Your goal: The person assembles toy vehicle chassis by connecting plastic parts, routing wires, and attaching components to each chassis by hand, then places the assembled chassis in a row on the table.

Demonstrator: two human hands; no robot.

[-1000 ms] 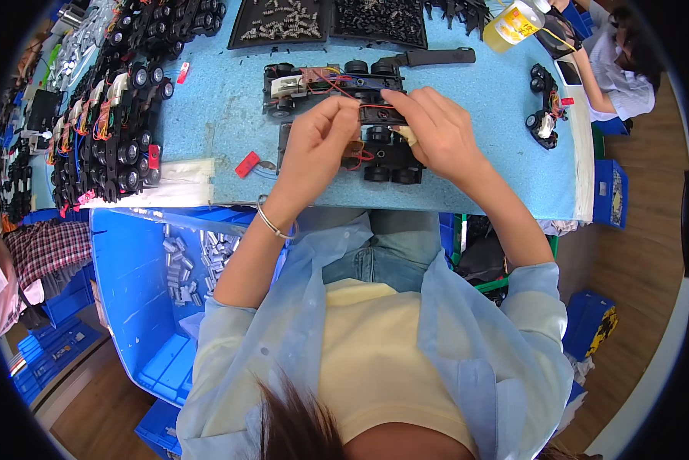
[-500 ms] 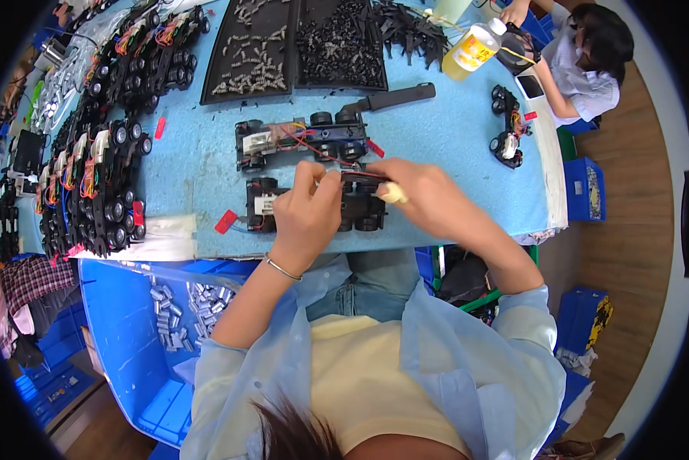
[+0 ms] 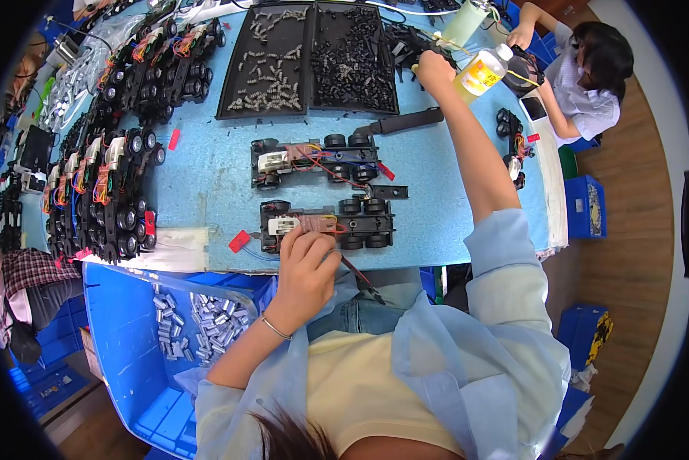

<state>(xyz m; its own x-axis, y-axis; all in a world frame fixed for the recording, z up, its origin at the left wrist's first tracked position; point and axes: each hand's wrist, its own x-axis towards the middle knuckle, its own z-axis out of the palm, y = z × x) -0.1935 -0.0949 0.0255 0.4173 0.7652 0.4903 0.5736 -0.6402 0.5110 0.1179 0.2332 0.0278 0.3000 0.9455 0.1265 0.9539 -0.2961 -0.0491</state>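
- Left hand (image 3: 308, 264): fingers curled and pressed down on the near edge of the near toy-truck chassis (image 3: 328, 224), bracing it. A thin dark tool (image 3: 357, 276) pokes out from under this hand toward the lap; whether the fingers pinch it, I cannot tell.
- Near chassis lies with its long axis left to right along the front edge of the blue table (image 3: 206, 176), cab end to the left, wheels to the right.
- Second chassis (image 3: 318, 161) lies parallel, just beyond, apart from the first.
- Right hand (image 3: 434, 67): stretched far forward and right, well apart from both chassis, fingers closed at the black parts by the trays, beside a yellow-labelled bottle (image 3: 479, 73). What it grips cannot be made out.
- Left hand is clearly the nearer to the chassis.
- Far: two black trays (image 3: 314, 61) of small screws and springs; rows of finished chassis (image 3: 107, 184) at left.
- Blue bin (image 3: 130, 337) of metal parts below the table; a co-worker (image 3: 590, 69) sits far right.
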